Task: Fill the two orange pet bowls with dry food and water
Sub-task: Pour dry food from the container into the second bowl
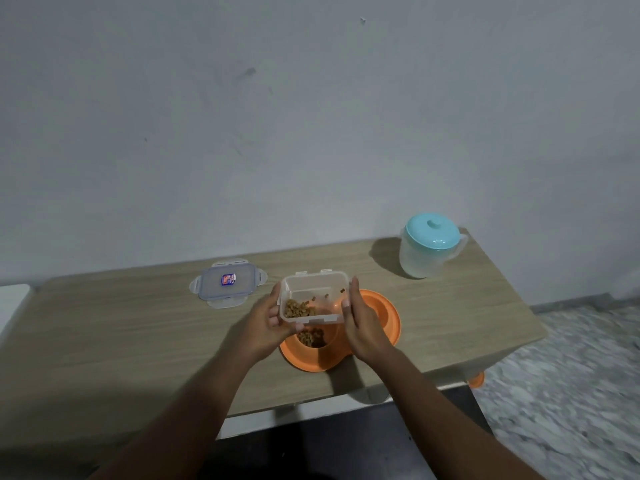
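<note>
An orange double pet bowl (384, 318) lies on the wooden table (138, 334) near its front edge. Over its left bowl I hold a clear plastic container (313, 296), tilted toward me, with brown dry food (298, 309) gathered at its near side. My left hand (268, 325) grips the container's left wall and my right hand (362, 323) its right wall. A heap of dry food (313, 337) lies in the left bowl below the container. The right bowl is mostly hidden behind my right hand. A clear jug with a turquoise lid (429, 245) stands at the back right.
The container's clear lid (227, 282), with a small sticker, lies flat on the table at the back left of the bowls. A grey wall runs behind the table. Speckled floor shows to the right, beyond the table's right edge.
</note>
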Motion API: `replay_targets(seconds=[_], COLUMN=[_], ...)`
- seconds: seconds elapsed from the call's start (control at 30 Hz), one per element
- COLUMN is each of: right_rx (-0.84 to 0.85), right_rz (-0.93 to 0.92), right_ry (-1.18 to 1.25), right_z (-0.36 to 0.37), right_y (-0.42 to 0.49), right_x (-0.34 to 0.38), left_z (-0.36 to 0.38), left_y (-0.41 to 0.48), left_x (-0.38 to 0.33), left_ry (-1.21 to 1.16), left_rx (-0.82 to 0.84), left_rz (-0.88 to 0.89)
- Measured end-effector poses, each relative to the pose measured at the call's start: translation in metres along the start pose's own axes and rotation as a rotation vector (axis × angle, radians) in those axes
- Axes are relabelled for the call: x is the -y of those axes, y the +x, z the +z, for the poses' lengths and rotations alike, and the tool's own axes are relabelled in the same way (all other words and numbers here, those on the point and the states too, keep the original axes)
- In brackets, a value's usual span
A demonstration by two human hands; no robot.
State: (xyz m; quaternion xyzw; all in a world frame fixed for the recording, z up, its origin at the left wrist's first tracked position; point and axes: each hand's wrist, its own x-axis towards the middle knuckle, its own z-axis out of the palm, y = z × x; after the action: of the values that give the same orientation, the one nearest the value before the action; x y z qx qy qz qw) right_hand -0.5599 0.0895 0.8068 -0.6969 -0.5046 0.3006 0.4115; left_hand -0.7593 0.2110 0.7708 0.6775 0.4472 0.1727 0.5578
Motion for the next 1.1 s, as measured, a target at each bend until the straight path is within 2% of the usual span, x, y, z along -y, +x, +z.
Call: replay_targets(seconds=[0.13,0.4,0.6,0.97,1.1], right_rx=[0.009,0.012,0.003,0.152,0.187], right_rz=[-0.015,-0.021,-0.097,-0.134,-0.075], right_ry=[0.005,0.022,0.03,0.076,0.123], right_z=[0.012,0.017,0.032,0.138,0.181], right_y=[0.001,0.002,0.023,0.03,0.031], right_x=[-0.016,-0.016,0.013,0.062,0.061], left_z=[-0.005,-0.003,-0.044,-0.139,-0.16], left_y=[0.0,-0.005,0.0,-0.05,-0.058], left_x=[0.024,0.017,0.009,0.051,0.084], left_ry=[0.025,-0.016,0.017,-0.024,-0.019], left_rx=[-0.003,0.005,-0.011,-0.115,-0.142], left_rz=[-0.006,-0.015,0.021,-0.027,-0.065])
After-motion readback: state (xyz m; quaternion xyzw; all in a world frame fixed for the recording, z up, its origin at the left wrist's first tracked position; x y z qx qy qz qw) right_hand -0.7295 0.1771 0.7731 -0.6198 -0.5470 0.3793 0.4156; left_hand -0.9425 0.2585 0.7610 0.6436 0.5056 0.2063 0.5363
